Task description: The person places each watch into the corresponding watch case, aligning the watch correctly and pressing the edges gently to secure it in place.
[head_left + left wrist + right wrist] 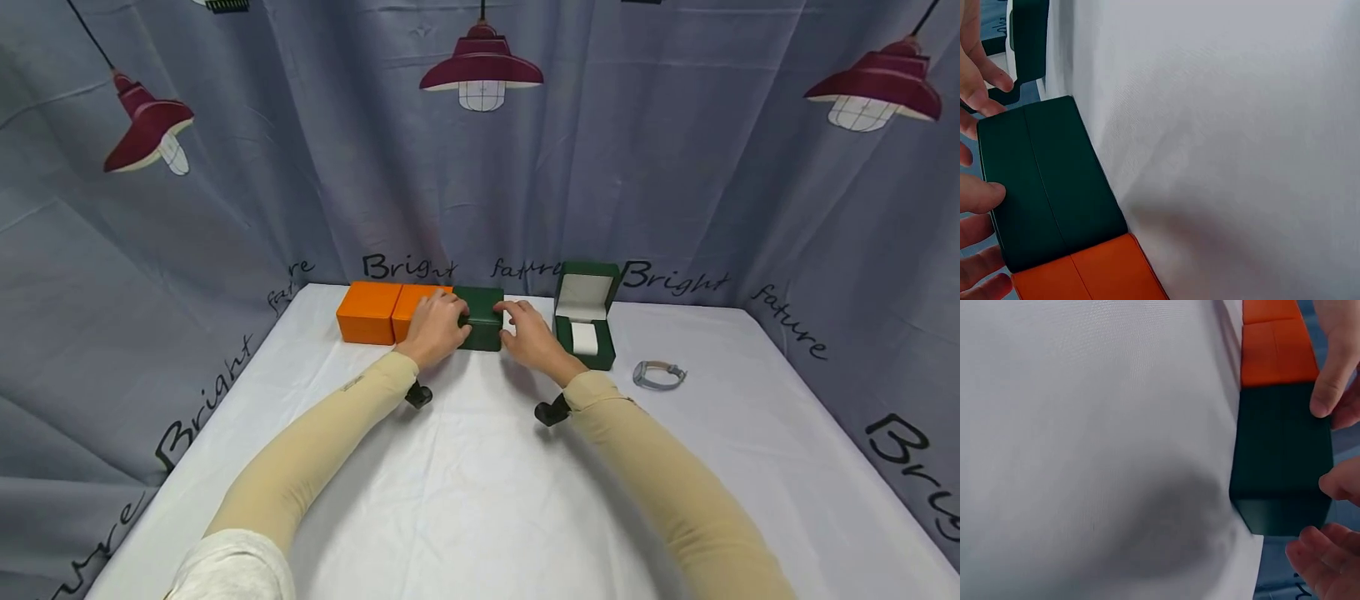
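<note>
Toward the back of the table, a closed dark green box (480,321) stands in line with two orange boxes. My left hand (435,329) holds its left part, thumb on the front face and fingers curled over the top edge. At the right end, my right hand (532,336) curls round the corner, thumb and fingertips right at the edge. The wrist views show the same green box (1054,181) between both hands. Right of it stands an open green watch box (605,358) with a white cushion. A watch (660,375) lies on the cloth beyond.
The large orange box (367,312) sits farthest left; the second orange box (408,304) adjoins the closed green one. White cloth (465,483) covers the table. A grey curtain (480,192) with printed lamps hangs behind and at both sides.
</note>
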A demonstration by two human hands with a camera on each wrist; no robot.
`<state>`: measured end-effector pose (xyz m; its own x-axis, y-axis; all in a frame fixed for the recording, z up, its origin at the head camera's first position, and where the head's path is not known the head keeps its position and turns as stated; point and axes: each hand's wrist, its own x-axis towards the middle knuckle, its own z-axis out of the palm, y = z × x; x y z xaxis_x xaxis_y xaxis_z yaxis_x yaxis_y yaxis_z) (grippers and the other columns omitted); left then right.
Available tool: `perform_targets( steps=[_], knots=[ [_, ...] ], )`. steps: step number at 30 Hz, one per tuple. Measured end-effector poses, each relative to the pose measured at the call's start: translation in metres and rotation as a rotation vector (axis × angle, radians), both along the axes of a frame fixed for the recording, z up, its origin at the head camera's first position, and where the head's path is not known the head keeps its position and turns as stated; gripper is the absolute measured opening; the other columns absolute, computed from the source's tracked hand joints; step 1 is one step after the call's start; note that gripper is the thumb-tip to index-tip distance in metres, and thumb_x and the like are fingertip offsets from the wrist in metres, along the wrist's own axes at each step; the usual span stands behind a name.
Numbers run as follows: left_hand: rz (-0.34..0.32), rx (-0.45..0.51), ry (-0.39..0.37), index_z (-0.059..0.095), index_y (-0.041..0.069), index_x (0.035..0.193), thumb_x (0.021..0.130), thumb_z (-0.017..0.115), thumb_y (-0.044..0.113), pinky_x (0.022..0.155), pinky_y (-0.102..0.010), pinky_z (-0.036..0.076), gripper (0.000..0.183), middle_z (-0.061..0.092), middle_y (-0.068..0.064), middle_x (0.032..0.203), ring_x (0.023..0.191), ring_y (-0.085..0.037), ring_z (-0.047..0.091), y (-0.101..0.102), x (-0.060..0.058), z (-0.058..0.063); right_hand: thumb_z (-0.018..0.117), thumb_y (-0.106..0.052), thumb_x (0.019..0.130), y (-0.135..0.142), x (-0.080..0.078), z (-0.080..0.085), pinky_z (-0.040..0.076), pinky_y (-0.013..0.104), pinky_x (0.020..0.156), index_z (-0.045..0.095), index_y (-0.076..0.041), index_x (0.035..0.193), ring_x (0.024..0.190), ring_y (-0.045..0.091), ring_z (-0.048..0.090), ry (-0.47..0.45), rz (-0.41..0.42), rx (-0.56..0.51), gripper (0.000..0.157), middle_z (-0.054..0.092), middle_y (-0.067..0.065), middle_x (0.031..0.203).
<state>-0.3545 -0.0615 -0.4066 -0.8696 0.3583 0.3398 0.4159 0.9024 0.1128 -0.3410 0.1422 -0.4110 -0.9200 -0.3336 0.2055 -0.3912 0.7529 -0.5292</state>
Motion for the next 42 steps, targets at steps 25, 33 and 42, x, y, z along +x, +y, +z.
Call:
perform_targets(
  steps=[25, 33, 42],
  knots=[
    [-0.27, 0.095, -0.038, 0.071, 0.013, 0.115, 0.094, 0.07, 0.023, 0.099, -0.035, 0.051, 0.024, 0.066, -0.004, 0.122, 0.114, -0.023, 0.056, 0.068, 0.013, 0.01, 0.061, -0.011, 0.097, 0.073, 0.022, 0.012, 0.046, 0.055, 0.103, 0.056, -0.009, 0.138, 0.129, 0.036, 0.051, 0.035, -0.093, 0.022, 0.042, 0.051, 0.017, 0.142],
    [-0.308, 0.168, -0.139, 0.068, 0.013, 0.121, 0.095, 0.067, 0.023, 0.103, -0.035, 0.049, 0.028, 0.064, -0.004, 0.127, 0.118, -0.022, 0.058, 0.097, 0.012, 0.01, 0.061, -0.011, 0.097, 0.103, 0.021, 0.013, 0.039, 0.06, 0.109, 0.054, -0.006, 0.14, 0.135, 0.041, 0.044, 0.029, -0.122, 0.015, 0.044, 0.051, 0.02, 0.142],
    [-0.299, 0.245, -0.276, 0.063, 0.008, 0.13, 0.096, 0.066, 0.022, 0.097, -0.035, 0.052, 0.038, 0.062, -0.012, 0.131, 0.113, -0.021, 0.061, 0.119, 0.01, -0.002, 0.063, -0.014, 0.095, 0.132, 0.021, 0.005, 0.038, 0.061, 0.109, 0.054, -0.005, 0.141, 0.133, 0.042, 0.045, -0.019, -0.171, 0.014, 0.047, 0.048, 0.023, 0.142]
  ],
)
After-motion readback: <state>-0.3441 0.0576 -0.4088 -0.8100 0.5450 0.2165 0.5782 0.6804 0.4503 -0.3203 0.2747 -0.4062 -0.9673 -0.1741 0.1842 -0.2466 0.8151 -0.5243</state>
